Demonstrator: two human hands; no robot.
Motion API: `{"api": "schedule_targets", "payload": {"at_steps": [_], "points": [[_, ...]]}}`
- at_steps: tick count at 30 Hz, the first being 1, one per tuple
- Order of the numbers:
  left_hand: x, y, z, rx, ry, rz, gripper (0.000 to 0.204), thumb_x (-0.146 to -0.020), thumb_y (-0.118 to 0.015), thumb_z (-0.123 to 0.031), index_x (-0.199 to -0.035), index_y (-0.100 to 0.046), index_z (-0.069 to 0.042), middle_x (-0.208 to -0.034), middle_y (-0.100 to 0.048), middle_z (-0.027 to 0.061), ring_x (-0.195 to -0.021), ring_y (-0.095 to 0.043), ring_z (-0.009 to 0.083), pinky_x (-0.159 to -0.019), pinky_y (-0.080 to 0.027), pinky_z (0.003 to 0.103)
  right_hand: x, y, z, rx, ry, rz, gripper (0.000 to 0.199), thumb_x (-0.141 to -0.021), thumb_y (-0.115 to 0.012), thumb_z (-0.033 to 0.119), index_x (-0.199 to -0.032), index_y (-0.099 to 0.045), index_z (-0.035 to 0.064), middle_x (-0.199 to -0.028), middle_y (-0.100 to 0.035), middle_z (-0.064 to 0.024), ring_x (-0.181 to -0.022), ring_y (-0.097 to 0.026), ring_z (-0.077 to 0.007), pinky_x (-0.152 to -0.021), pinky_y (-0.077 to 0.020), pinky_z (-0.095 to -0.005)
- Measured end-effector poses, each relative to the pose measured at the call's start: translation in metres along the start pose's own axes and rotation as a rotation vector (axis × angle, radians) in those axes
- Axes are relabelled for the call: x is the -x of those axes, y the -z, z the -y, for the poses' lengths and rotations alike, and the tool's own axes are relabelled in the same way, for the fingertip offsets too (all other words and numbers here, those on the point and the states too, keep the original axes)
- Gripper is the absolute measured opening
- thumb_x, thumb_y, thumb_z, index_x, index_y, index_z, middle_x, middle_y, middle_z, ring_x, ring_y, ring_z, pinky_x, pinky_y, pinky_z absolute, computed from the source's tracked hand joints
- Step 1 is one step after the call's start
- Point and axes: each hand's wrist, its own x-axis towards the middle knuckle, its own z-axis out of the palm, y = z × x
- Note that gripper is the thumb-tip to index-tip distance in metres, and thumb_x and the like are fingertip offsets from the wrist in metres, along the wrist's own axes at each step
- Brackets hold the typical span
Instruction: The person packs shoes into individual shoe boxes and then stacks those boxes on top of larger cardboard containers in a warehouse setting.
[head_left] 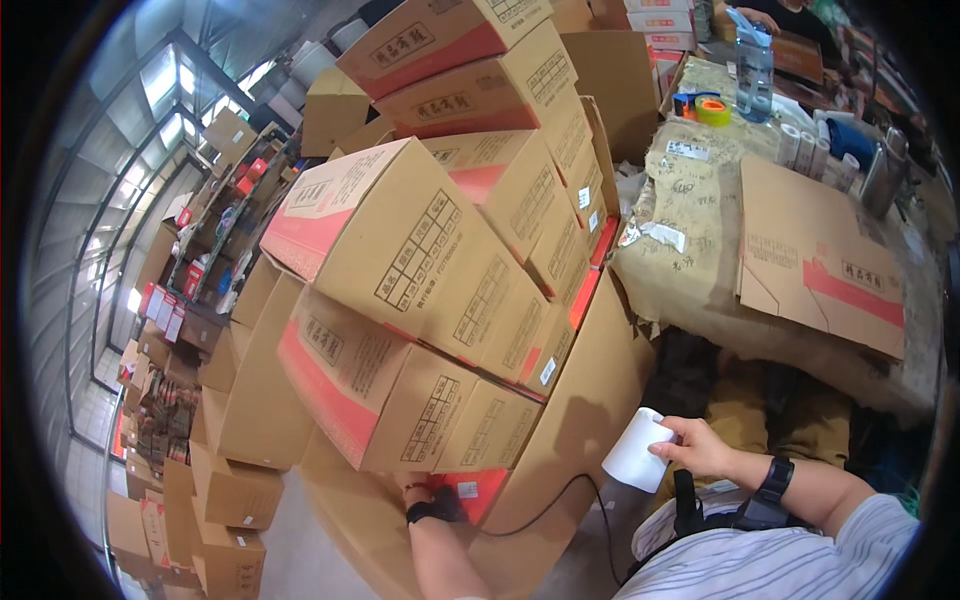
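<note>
A: What stands leftmost in the working area?
B: Brown cartons (236, 482), stacked. Right of them, a printed box (335, 375) with a red band leans among others, tilted.
A: And the left hand (415, 488)?
B: It reaches in below that box, beside a red surface (490, 492) bearing a white label (467, 490). Its fingers are hidden; whether they grip or lie loose cannot be told.
A: What encloses the group?
B: A large carton (575, 425), its brown wall sloping along the right side of the boxes.
A: Where is the white roll (632, 455)?
B: Just beyond that wall, in the right hand (705, 447), thumb and fingers clamped on its right end. Farther right, a flattened carton (820, 260) lies on a covered table (690, 290).
A: Which step is in hand?
B: Probably handling the boxes, roll at the ready. The next move seems to call for freeing the left fingers without tipping the leaning box, while the right keeps its hold.
</note>
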Motion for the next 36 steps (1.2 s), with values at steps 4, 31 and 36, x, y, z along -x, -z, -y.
{"api": "schedule_targets", "payload": {"at_steps": [4,31,36], "points": [[0.008,0.008,0.012,0.08,0.105,-0.039,0.041,-0.092,-0.058,-0.011,-0.128,-0.041,-0.001,-0.11,-0.057,0.0155,-0.093,-0.06,0.0235,-0.08,-0.05,0.033,-0.001,0.002,-0.009,-0.029,-0.018,-0.041,0.032,-0.088,-0.069,0.024,-0.109,-0.063,0.0001,-0.081,-0.067,-0.0072,-0.072,-0.06,-0.0104,-0.066,-0.0507,-0.0293],[0.017,0.082,-0.002,0.437,0.882,-0.322,0.035,-0.093,-0.056,-0.014,-0.123,-0.046,0.001,-0.114,-0.056,0.0164,-0.097,-0.057,0.0238,-0.085,-0.047,0.032,-0.003,-0.017,-0.027,-0.317,-0.162,0.01,0.031,-0.091,-0.067,0.029,-0.103,-0.062,0.0011,-0.085,-0.063,-0.0018,-0.079,-0.056,-0.0099,-0.07,-0.0486,-0.0283],[0.014,0.097,0.027,0.538,0.999,-0.323,0.034,-0.094,-0.055,-0.015,-0.123,-0.046,0.002,-0.114,-0.056,0.0166,-0.098,-0.057,0.0238,-0.086,-0.047,0.032,-0.001,-0.005,0.0,-0.333,-0.115,-0.029,0.031,-0.091,-0.066,0.027,-0.106,-0.061,0.0014,-0.086,-0.062,-0.0011,-0.079,-0.056,-0.0092,-0.069,-0.0481,-0.0277]]}}
